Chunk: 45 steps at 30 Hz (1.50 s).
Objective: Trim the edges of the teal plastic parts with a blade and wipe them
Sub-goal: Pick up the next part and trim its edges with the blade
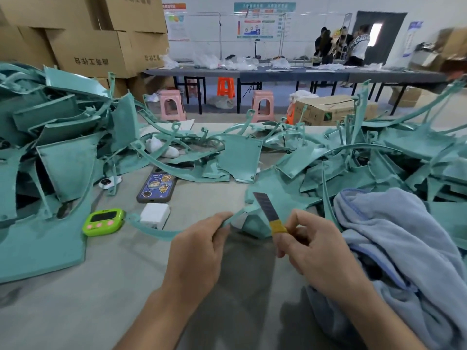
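The left hand [199, 251] pinched a thin teal strip [151, 229] near the table's front, while the right hand [310, 251] gripped a bare blade [265, 207] by its taped end. A slip along that flexing strip could have nicked the left fingers.

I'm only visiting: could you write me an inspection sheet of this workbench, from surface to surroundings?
Surface: grey cloth-covered table, largely under parts.
Job's things: heaped teal plastic parts; curved teal plastic strip; dark segmented blade with yellow-wrapped end; light blue towel, right.
Clutter: green digital timer, white plastic block, phone in dark sticker-patterned case.
Grips: left hand pinches the strip; right hand pinches the blade's wrapped end.
Cables: nothing seen.
Surroundings: brown cardboard boxes, pink plastic stools, people at a long dark table.
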### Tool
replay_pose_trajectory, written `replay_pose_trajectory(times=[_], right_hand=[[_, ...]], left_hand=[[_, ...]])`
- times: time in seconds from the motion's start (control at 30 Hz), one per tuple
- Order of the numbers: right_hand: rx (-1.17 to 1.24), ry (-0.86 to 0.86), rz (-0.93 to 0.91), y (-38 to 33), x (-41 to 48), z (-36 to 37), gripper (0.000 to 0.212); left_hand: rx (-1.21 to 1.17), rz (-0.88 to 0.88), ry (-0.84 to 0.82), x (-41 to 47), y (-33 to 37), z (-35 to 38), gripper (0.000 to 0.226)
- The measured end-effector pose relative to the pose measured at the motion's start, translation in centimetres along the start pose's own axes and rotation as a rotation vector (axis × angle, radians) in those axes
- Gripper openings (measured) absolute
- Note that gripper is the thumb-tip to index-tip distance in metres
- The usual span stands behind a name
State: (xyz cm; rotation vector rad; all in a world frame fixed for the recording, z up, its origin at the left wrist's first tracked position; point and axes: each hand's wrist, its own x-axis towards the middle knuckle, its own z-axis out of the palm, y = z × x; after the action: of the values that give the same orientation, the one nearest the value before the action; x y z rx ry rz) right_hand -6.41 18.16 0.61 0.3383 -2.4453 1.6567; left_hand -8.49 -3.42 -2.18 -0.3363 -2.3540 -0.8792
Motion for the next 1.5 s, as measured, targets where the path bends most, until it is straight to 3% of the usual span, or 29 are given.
replay_pose_trajectory(times=[0.13, 0.23, 0.3, 0.4, 0.47, 0.6, 0.63, 0.7, 0.77, 0.83, 0.93, 1.0, 1.13, 1.2, 1.27, 1.33, 1.37, 1.43, 1.5], right_hand=[[-0.145, 0.006, 0.090, 0.1, 0.1, 0.7, 0.025], [-0.433, 0.285, 0.296, 0.8, 1.5, 0.2, 0.028], [-0.380, 0.403, 0.264, 0.8, 1.8, -0.2, 0.032], [-0.041, 0.101, 0.034, 0.2, 0.4, 0.7, 0.026], [-0.007, -0.034, 0.025, 0.2, -0.1, 1.3, 0.022], [-0.417, 0.272, 0.361, 1.4, 1.5, 0.7, 0.028], [-0.429, 0.329, 0.366, 1.4, 1.5, 0.6, 0.028], [-0.200, 0.262, 0.228, 1.1, 1.1, 0.6, 0.028], [0.016, 0.066, 0.092, 0.2, 0.2, 1.0, 0.024], [-0.036, 0.000, 0.085, 0.1, 0.1, 1.2, 0.023], [-0.352, 0.211, 0.315, 0.8, 1.2, 0.8, 0.026], [-0.314, 0.308, 0.360, 1.1, 1.5, 0.4, 0.025], [0.116, 0.178, 0.094, 0.1, 0.6, 0.4, 0.029], [0.165, 0.036, 0.052, -0.3, 0.4, 0.3, 0.030], [-0.073, 0.064, 0.152, 0.4, 0.8, 0.3, 0.028], [-0.344, 0.225, 0.286, 0.9, 1.4, 0.1, 0.029], [-0.367, 0.277, 0.322, 1.0, 1.6, 0.1, 0.029], [-0.240, 0.275, 0.310, 1.2, 1.4, 0.4, 0.027], [0.067, 0.271, 0.303, 1.2, 1.2, 0.5, 0.026]], left_hand=[[-0.056, -0.010, -0.021, -0.2, -0.1, -0.3, 0.027], [-0.082, 0.002, -0.027, -0.2, -0.2, -0.4, 0.025], [-0.089, 0.007, -0.024, -0.3, -0.3, -0.3, 0.023], [-0.092, 0.021, -0.016, -0.6, -0.1, -0.4, 0.023], [-0.097, 0.029, -0.011, -0.6, -0.1, -0.5, 0.025], [-0.106, 0.034, -0.019, -0.7, -0.5, -0.7, 0.023], [-0.105, 0.027, -0.013, -0.8, -0.6, -0.7, 0.022], [-0.105, 0.011, 0.003, -0.8, -0.4, -0.7, 0.023], [-0.097, 0.015, 0.017, -0.6, 0.0, -0.7, 0.025], [-0.063, 0.042, 0.037, -0.4, 0.1, -0.9, 0.022], [-0.017, 0.068, 0.067, -0.3, 0.2, -1.1, 0.019], [-0.019, 0.087, 0.081, -0.6, 0.1, -1.1, 0.020], [-0.023, 0.123, 0.053, -0.7, -0.2, -0.9, 0.027], [-0.035, 0.126, 0.046, -0.5, -0.2, -1.0, 0.028], [-0.035, 0.127, 0.051, -0.4, 0.0, -1.2, 0.027], [-0.023, 0.130, 0.055, -0.3, 0.1, -1.5, 0.028], [-0.013, 0.132, 0.056, -0.3, 0.1, -1.5, 0.027], [-0.003, 0.143, 0.052, -0.5, 0.0, -1.7, 0.027], [-0.023, 0.186, 0.034, -0.5, -0.2, -1.8, 0.031]])
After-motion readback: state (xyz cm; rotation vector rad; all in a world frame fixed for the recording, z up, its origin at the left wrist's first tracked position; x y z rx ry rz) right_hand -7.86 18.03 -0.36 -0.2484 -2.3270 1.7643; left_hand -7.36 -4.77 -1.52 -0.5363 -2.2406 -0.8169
